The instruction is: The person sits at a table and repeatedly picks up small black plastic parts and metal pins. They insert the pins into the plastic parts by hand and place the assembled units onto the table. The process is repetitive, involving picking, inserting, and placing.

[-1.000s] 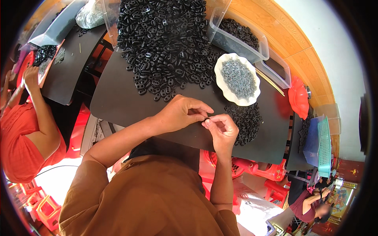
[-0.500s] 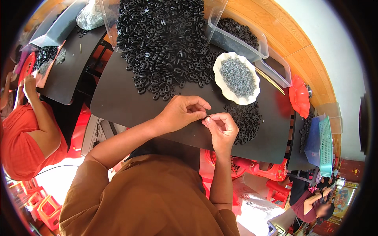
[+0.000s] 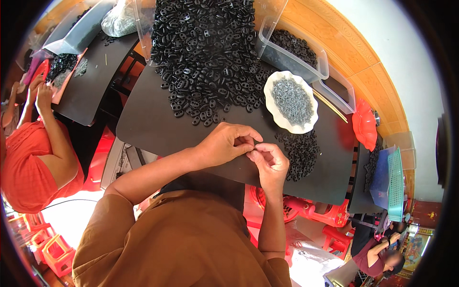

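Above the near table edge my left hand (image 3: 224,145) and my right hand (image 3: 270,165) meet fingertip to fingertip, both pinching. Between them a sliver of a small black piece (image 3: 255,148) shows; the fingers hide most of it, so its shape cannot be told. Just right of my right hand lies a pile of small black parts (image 3: 302,153). Beyond it stands a white scalloped bowl (image 3: 311,119) of tiny grey, shiny parts (image 3: 290,99). Ahead of my left hand spreads a big heap of black oval plastic pieces with two holes (image 3: 205,62).
Clear plastic bins (image 3: 291,62) line the back right, with two thin yellowish sticks (image 3: 331,105) and a red scalloped dish (image 3: 364,125) nearby. A teal basket (image 3: 395,184) stands farther right. At left, a person in red (image 3: 40,162) works at another dark table (image 3: 95,81).
The whole view has shifted slightly. My fingertips have drawn closer together, and the small black piece, plainer before in my right fingers, is now mostly covered.
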A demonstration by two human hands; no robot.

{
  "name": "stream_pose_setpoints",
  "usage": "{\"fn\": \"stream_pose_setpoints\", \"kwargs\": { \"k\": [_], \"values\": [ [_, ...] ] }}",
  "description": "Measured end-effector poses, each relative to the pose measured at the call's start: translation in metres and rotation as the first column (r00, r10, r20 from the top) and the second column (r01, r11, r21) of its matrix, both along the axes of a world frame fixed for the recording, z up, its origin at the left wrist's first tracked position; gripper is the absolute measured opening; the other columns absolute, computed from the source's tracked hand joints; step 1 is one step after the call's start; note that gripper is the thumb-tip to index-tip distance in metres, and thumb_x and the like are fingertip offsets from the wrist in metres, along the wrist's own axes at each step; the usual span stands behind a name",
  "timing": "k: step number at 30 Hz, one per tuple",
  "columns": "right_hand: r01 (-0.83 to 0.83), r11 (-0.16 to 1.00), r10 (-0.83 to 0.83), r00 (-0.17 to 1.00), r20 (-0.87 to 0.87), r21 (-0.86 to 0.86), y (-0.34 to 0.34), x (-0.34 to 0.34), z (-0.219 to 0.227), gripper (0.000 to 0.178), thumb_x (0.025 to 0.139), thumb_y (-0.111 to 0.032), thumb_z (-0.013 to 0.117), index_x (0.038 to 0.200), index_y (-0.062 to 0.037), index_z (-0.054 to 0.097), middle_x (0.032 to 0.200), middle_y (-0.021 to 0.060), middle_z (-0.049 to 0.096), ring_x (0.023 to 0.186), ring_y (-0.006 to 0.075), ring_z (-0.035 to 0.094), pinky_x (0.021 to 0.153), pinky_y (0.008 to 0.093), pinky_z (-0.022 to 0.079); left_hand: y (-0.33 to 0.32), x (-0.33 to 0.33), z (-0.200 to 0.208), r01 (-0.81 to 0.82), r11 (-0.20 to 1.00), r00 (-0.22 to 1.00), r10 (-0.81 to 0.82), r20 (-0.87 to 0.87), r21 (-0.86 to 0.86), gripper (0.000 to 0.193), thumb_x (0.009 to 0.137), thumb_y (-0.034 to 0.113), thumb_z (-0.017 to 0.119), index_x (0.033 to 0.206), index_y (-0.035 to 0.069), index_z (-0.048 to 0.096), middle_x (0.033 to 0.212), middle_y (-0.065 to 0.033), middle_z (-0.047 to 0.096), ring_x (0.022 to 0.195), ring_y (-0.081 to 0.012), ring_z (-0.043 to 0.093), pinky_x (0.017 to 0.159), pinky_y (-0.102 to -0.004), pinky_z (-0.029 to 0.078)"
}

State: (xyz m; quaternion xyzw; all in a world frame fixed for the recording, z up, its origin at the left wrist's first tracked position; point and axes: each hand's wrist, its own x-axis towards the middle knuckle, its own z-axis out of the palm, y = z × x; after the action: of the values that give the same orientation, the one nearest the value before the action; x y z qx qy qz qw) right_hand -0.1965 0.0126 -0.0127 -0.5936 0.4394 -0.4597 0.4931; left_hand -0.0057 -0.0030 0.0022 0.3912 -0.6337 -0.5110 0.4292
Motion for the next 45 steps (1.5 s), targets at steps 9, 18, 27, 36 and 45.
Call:
{"fn": "stream_pose_setpoints", "kwargs": {
  "k": [9, 18, 27, 36, 45],
  "values": [
    [-0.05, 0.927, -0.144, 0.867, -0.477, -0.371, -0.003, 0.001, 0.009, 0.015, 0.076, 0.009, 0.074, 0.084, -0.0013, 0.068, 0.083, 0.0065, 0.069, 0.075, 0.0185, 0.062, 0.067, 0.0318, 0.05, 0.006, -0.003, -0.011, -0.004, 0.971, 0.97, 0.062, 0.235, -0.24, 0.022, 0.085, 0.001, 0.071, 0.106, 0.003, 0.069, 0.092, -0.0119, 0.072, 0.084, -0.0268, 0.072, 0.074, -0.0357, 0.058],
    [-0.046, 0.959, -0.079, 0.903, -0.422, -0.278, -0.001, -0.002, 0.013, 0.014, 0.074, 0.008, 0.076, 0.08, -0.0017, 0.067, 0.08, 0.0062, 0.069, 0.076, 0.0203, 0.062, 0.068, 0.0321, 0.051, 0.001, 0.015, -0.002, -0.061, 0.872, 0.916, 0.242, 0.32, -0.486, 0.018, 0.081, 0.005, 0.074, 0.099, 0.005, 0.072, 0.091, -0.0107, 0.07, 0.084, -0.0302, 0.067, 0.073, -0.0394, 0.055],
    [-0.024, 0.957, -0.097, 0.913, -0.397, -0.29, -0.001, 0.0, 0.01, 0.013, 0.074, 0.007, 0.075, 0.08, -0.0011, 0.067, 0.079, 0.0067, 0.069, 0.075, 0.02, 0.062, 0.068, 0.0317, 0.051, -0.045, 0.053, 0.002, 0.015, 0.796, 0.583, 0.485, 0.652, -0.605, 0.012, 0.08, 0.014, 0.075, 0.089, 0.007, 0.071, 0.091, -0.0057, 0.059, 0.091, -0.0256, 0.06, 0.078, -0.0373, 0.052],
    [-0.005, 0.958, -0.114, 0.911, -0.396, -0.287, -0.001, -0.001, 0.011, 0.011, 0.076, 0.006, 0.074, 0.08, -0.0006, 0.066, 0.079, 0.0065, 0.068, 0.074, 0.0198, 0.061, 0.067, 0.0312, 0.051, -0.051, 0.034, 0.009, 0.08, 0.805, 0.636, 0.413, 0.652, -0.588, 0.009, 0.08, 0.008, 0.071, 0.089, 0.006, 0.071, 0.092, -0.006, 0.061, 0.094, -0.0251, 0.06, 0.08, -0.0362, 0.054],
    [0.005, 0.96, -0.118, 0.913, -0.39, -0.28, -0.002, 0.002, 0.013, 0.012, 0.076, 0.007, 0.074, 0.08, -0.0008, 0.066, 0.079, 0.0064, 0.068, 0.072, 0.0178, 0.062, 0.063, 0.0297, 0.051, -0.055, 0.019, -0.006, 0.196, 0.839, 0.689, 0.25, 0.68, -0.508, 0.013, 0.081, 0.002, 0.067, 0.094, 0.002, 0.068, 0.095, -0.0111, 0.062, 0.095, -0.0299, 0.062, 0.083, -0.0393, 0.054]
  ]
}}
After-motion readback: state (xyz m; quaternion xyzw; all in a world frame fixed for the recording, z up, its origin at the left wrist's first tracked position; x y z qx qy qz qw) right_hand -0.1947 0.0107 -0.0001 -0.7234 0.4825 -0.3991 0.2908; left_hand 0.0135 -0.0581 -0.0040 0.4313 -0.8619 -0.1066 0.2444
